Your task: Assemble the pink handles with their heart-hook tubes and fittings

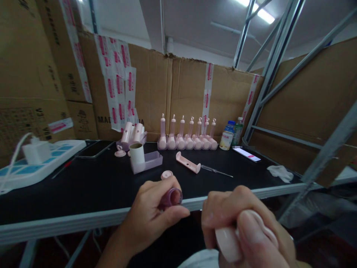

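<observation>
My left hand wraps round a translucent purple tube, its open end facing my right hand. Close to the camera, my right hand grips a pale pink plastic part, partly hidden by the fingers. Just beyond my left hand lies a round pink cap. A pink bracket rests on the black table beside a clear-handled screwdriver. To the left, a white cylinder stands in a translucent purple tray.
Pink assemblies line the cardboard wall, with more pink parts at left. Bottles, a lit phone and a white cloth sit at right. A power strip and dark phone are at left.
</observation>
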Demonstrator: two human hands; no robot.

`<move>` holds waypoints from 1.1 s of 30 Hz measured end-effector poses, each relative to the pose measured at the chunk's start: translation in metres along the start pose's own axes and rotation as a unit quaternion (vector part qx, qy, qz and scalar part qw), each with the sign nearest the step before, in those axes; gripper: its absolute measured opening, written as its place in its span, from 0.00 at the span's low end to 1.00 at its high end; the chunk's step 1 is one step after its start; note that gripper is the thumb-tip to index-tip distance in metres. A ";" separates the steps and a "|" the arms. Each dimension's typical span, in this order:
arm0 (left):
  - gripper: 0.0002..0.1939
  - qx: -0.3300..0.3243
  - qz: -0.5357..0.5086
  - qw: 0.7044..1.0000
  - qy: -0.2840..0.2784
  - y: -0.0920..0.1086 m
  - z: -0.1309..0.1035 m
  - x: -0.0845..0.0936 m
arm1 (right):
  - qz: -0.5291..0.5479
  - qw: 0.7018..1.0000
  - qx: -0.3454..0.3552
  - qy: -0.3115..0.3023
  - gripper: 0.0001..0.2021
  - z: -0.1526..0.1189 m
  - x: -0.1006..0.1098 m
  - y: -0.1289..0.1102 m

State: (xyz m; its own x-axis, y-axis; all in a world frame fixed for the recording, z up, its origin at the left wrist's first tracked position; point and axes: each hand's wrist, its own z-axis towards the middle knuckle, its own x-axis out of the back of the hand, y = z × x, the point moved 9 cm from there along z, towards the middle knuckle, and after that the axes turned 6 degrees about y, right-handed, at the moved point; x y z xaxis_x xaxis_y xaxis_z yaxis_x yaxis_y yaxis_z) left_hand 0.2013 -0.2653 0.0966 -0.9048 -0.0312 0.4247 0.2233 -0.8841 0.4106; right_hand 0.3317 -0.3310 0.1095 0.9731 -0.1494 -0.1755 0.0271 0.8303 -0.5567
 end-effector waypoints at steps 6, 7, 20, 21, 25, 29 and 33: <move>0.14 0.090 0.006 0.996 -0.006 -0.018 -0.002 0.019 | -0.059 0.997 -0.057 0.017 0.13 0.021 0.005 0.042; 0.13 0.110 0.013 0.994 0.007 -0.024 -0.002 0.023 | -0.078 0.995 -0.068 0.011 0.12 0.023 0.006 0.051; 0.08 0.097 0.058 0.993 0.048 -0.030 0.002 0.028 | -0.083 0.976 -0.121 -0.162 0.15 0.029 -0.035 0.081; 0.08 0.097 0.056 0.992 0.054 -0.030 0.002 0.030 | -0.087 0.976 -0.116 -0.163 0.13 0.031 -0.037 0.081; 0.15 0.134 0.026 0.983 0.126 -0.037 -0.001 0.050 | -0.063 0.986 -0.115 -0.098 0.11 0.047 -0.028 0.084; 0.13 0.171 -0.081 0.963 0.193 -0.050 -0.005 0.074 | -0.063 0.986 -0.131 -0.085 0.13 0.050 -0.023 0.098; 0.14 0.192 -0.168 0.941 0.223 -0.058 -0.011 0.088 | -0.090 0.956 -0.156 -0.232 0.14 0.025 -0.049 0.111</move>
State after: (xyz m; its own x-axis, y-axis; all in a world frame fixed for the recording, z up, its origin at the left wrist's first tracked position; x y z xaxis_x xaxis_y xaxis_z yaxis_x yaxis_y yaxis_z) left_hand 0.1054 -0.2217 0.1014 -0.9908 -0.0484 -0.1266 -0.0653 -0.6485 0.7584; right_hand 0.2925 -0.2186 0.0765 0.9578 0.0389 0.2848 0.2052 0.6013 -0.7722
